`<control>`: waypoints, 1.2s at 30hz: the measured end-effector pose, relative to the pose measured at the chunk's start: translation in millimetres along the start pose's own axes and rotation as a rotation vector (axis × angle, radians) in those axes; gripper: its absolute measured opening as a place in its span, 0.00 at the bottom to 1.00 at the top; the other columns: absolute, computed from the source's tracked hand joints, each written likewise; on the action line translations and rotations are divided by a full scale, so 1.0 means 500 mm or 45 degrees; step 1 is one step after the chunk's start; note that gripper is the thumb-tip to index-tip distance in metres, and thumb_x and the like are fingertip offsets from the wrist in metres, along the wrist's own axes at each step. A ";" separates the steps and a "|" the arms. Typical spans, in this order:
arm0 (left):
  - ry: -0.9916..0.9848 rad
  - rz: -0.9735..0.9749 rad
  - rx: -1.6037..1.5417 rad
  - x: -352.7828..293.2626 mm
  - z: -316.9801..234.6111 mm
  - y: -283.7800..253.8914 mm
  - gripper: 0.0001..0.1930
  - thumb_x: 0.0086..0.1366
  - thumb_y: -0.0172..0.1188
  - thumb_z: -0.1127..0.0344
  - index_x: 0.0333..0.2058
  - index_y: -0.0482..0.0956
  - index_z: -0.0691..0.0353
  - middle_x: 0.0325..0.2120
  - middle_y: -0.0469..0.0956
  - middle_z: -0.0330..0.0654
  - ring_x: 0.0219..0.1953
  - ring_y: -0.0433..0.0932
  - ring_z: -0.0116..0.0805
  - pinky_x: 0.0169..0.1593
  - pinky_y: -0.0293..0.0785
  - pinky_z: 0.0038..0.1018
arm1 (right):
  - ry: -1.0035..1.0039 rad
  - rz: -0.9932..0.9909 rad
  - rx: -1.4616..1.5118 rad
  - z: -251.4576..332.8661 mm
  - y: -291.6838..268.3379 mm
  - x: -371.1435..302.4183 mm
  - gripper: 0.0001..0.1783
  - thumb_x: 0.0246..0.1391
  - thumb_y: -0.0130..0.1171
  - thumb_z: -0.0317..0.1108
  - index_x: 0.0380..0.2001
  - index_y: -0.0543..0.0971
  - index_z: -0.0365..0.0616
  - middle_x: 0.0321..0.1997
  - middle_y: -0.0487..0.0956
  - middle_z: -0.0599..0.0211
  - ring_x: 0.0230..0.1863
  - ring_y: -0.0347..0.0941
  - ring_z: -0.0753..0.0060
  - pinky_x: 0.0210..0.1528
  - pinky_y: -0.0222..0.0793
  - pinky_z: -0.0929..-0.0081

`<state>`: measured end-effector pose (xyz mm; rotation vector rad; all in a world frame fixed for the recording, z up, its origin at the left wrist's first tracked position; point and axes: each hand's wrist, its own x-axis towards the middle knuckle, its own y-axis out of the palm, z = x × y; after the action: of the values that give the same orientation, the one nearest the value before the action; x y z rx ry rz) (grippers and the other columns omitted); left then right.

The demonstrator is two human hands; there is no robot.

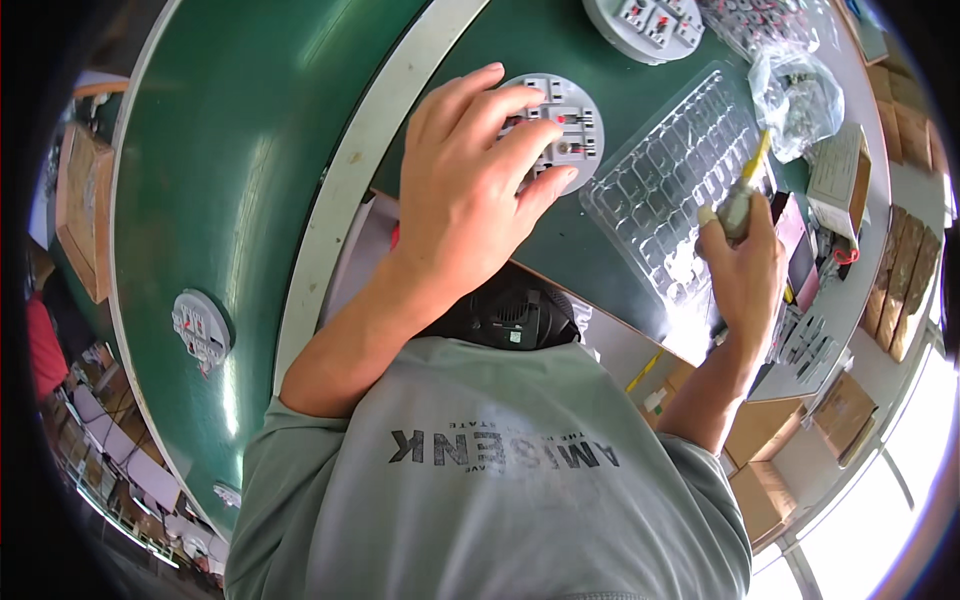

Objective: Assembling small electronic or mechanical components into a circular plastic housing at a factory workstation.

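Grey shirt (pixel 520 530) nearest; I see left hand (pixel 465 190), fingers spread, half-hiding a disc (pixel 587 101); right hand (pixel 748 268) gripping a tool (pixel 737 215); green worktop (pixel 240 150), right-side cartons (pixel 765 430).

Green worktop (pixel 535 35) carries a clear compartmented tray (pixel 655 165), a round grey module (pixel 650 42) beyond it, and a filled plastic bag (pixel 805 100). Adjacent green surface (pixel 250 170) bears a second round module (pixel 202 328), near its outer edge.
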<state>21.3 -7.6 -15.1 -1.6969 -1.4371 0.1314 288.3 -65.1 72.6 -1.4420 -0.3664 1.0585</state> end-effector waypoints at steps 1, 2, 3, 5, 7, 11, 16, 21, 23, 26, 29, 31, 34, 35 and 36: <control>0.015 0.003 0.001 0.004 -0.002 0.010 0.19 0.53 0.81 0.65 0.44 0.88 0.56 0.52 0.83 0.37 0.62 0.76 0.52 0.64 0.71 0.45 | 0.006 -0.007 0.013 -0.013 0.002 0.001 0.27 0.61 0.72 0.38 0.59 0.77 0.36 0.50 0.86 0.50 0.44 0.85 0.57 0.46 0.80 0.61; 0.001 -0.016 0.007 0.005 -0.001 0.022 0.16 0.53 0.81 0.64 0.41 0.88 0.56 0.51 0.83 0.36 0.63 0.76 0.52 0.65 0.70 0.46 | -0.124 -0.140 -0.014 -0.024 0.015 -0.002 0.28 0.59 0.72 0.36 0.59 0.77 0.37 0.52 0.85 0.51 0.47 0.84 0.55 0.47 0.79 0.60; -0.016 -0.035 0.015 0.010 -0.001 0.030 0.13 0.54 0.81 0.64 0.37 0.89 0.55 0.50 0.83 0.35 0.63 0.76 0.52 0.65 0.69 0.46 | -0.255 -0.273 -0.043 -0.027 0.028 -0.005 0.29 0.57 0.73 0.35 0.60 0.77 0.39 0.53 0.84 0.51 0.50 0.83 0.53 0.48 0.78 0.58; -0.024 -0.051 0.032 0.012 0.001 0.038 0.11 0.54 0.81 0.64 0.34 0.89 0.54 0.50 0.83 0.33 0.63 0.76 0.51 0.66 0.68 0.47 | -0.383 -0.407 -0.061 -0.035 0.042 -0.003 0.30 0.55 0.74 0.34 0.61 0.78 0.41 0.55 0.84 0.52 0.53 0.82 0.51 0.49 0.77 0.56; -0.019 -0.082 0.112 0.013 -0.006 0.035 0.09 0.54 0.80 0.64 0.32 0.89 0.53 0.48 0.84 0.32 0.63 0.75 0.51 0.68 0.65 0.50 | -0.596 -0.488 0.110 -0.006 0.056 -0.011 0.37 0.51 0.78 0.34 0.64 0.76 0.42 0.60 0.81 0.51 0.59 0.78 0.45 0.56 0.75 0.54; -0.023 -0.066 0.225 0.021 -0.029 0.031 0.08 0.54 0.80 0.63 0.31 0.89 0.52 0.46 0.84 0.30 0.64 0.75 0.51 0.70 0.60 0.55 | -1.086 -0.307 0.259 0.076 0.105 -0.001 0.53 0.41 0.84 0.35 0.71 0.71 0.44 0.66 0.78 0.52 0.69 0.70 0.39 0.68 0.69 0.48; 0.063 -0.031 0.228 0.029 -0.017 0.041 0.07 0.55 0.79 0.63 0.31 0.90 0.53 0.42 0.86 0.29 0.65 0.75 0.49 0.72 0.55 0.59 | -1.181 -0.199 0.385 0.119 0.165 0.043 0.60 0.36 0.86 0.38 0.74 0.67 0.43 0.65 0.79 0.52 0.73 0.66 0.38 0.74 0.64 0.48; 0.133 0.073 0.156 0.041 0.004 0.018 0.06 0.56 0.78 0.64 0.31 0.90 0.54 0.40 0.86 0.28 0.65 0.75 0.48 0.72 0.55 0.58 | -1.221 -0.226 0.398 0.115 0.176 0.053 0.64 0.32 0.87 0.43 0.74 0.67 0.42 0.64 0.80 0.54 0.74 0.66 0.39 0.73 0.64 0.48; 0.175 0.131 0.153 0.044 0.013 0.017 0.09 0.56 0.79 0.63 0.35 0.91 0.54 0.44 0.86 0.30 0.66 0.74 0.48 0.72 0.55 0.59 | -1.234 -0.225 0.393 0.115 0.177 0.056 0.65 0.30 0.87 0.44 0.74 0.67 0.42 0.64 0.81 0.54 0.74 0.67 0.40 0.73 0.64 0.48; 0.146 0.147 0.125 0.033 0.018 0.003 0.16 0.54 0.80 0.61 0.42 0.90 0.53 0.50 0.84 0.33 0.66 0.74 0.48 0.73 0.56 0.58 | -1.226 -0.234 0.385 0.112 0.177 0.054 0.65 0.29 0.87 0.44 0.74 0.67 0.42 0.64 0.81 0.54 0.74 0.67 0.41 0.73 0.64 0.48; 0.059 0.128 0.062 0.006 0.028 -0.019 0.27 0.52 0.82 0.60 0.52 0.88 0.53 0.59 0.81 0.38 0.67 0.73 0.50 0.73 0.57 0.56 | -1.215 -0.247 0.376 0.109 0.174 0.055 0.65 0.29 0.87 0.44 0.74 0.67 0.42 0.64 0.81 0.54 0.74 0.67 0.41 0.73 0.64 0.47; -0.071 0.042 -0.060 -0.026 0.043 -0.041 0.37 0.52 0.82 0.56 0.61 0.80 0.54 0.64 0.74 0.45 0.66 0.73 0.51 0.71 0.62 0.55 | -1.190 -0.253 0.358 0.108 0.173 0.051 0.65 0.29 0.87 0.44 0.74 0.67 0.42 0.64 0.80 0.52 0.74 0.67 0.41 0.73 0.64 0.47; -0.087 0.101 -0.035 -0.025 0.039 -0.056 0.45 0.49 0.83 0.54 0.66 0.75 0.55 0.67 0.70 0.49 0.66 0.72 0.51 0.70 0.65 0.53 | -1.205 -0.256 0.330 0.109 0.174 0.052 0.65 0.29 0.87 0.44 0.74 0.67 0.41 0.65 0.79 0.51 0.74 0.67 0.40 0.73 0.64 0.46; -0.025 0.218 0.046 -0.018 0.035 -0.061 0.49 0.46 0.84 0.54 0.68 0.74 0.56 0.67 0.69 0.50 0.66 0.72 0.52 0.69 0.66 0.52 | -1.208 -0.260 0.315 0.111 0.174 0.051 0.65 0.29 0.87 0.43 0.74 0.67 0.41 0.65 0.79 0.50 0.74 0.67 0.40 0.73 0.64 0.46; 0.037 0.335 0.127 -0.015 0.035 -0.065 0.52 0.43 0.86 0.54 0.69 0.72 0.57 0.68 0.69 0.51 0.66 0.72 0.52 0.69 0.68 0.51 | -1.218 -0.257 0.311 0.115 0.175 0.049 0.65 0.29 0.87 0.43 0.74 0.67 0.41 0.65 0.79 0.50 0.74 0.67 0.40 0.73 0.64 0.46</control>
<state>-15.6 -6.4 -7.5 -1.7909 -1.1618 0.3160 225.4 -28.9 -6.8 -0.5847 -0.9956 1.5136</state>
